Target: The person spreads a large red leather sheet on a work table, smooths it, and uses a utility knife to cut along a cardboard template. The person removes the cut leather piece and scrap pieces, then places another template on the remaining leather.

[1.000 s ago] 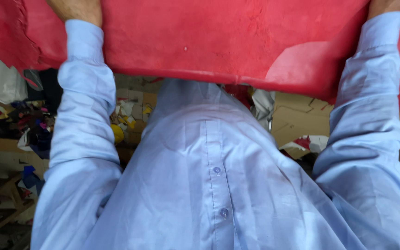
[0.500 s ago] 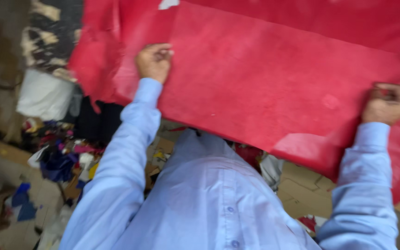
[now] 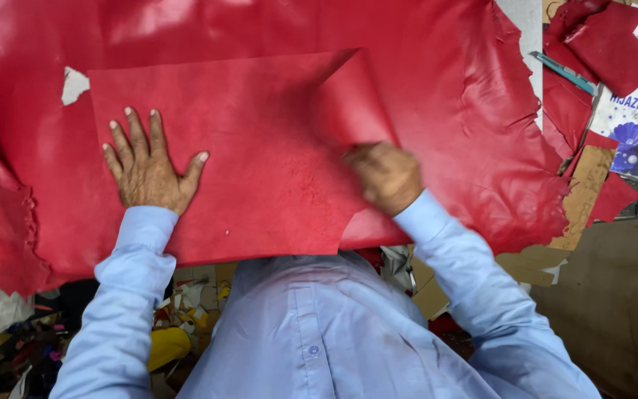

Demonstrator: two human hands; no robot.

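A large red leather hide [image 3: 444,96] lies spread over the table. On top of it lies a smaller red leather piece [image 3: 260,155] with its duller side up. My left hand [image 3: 149,166] presses flat on the left part of this piece, fingers spread. My right hand [image 3: 385,177] is blurred; it grips the piece's right edge, which is folded up and over toward the middle. Both arms wear light blue shirt sleeves.
Red leather offcuts [image 3: 599,44] lie at the top right beside a blue-handled tool [image 3: 563,72] and a printed blue-and-white sheet [image 3: 633,118]. A cardboard piece [image 3: 585,199] sits at the right table edge. Colourful scraps [image 3: 171,325] litter the floor below.
The view swung down onto the table. The red piece, held up at both ends before, now lies on the hide. My left hand went flat; my right hand folds the right edge over.
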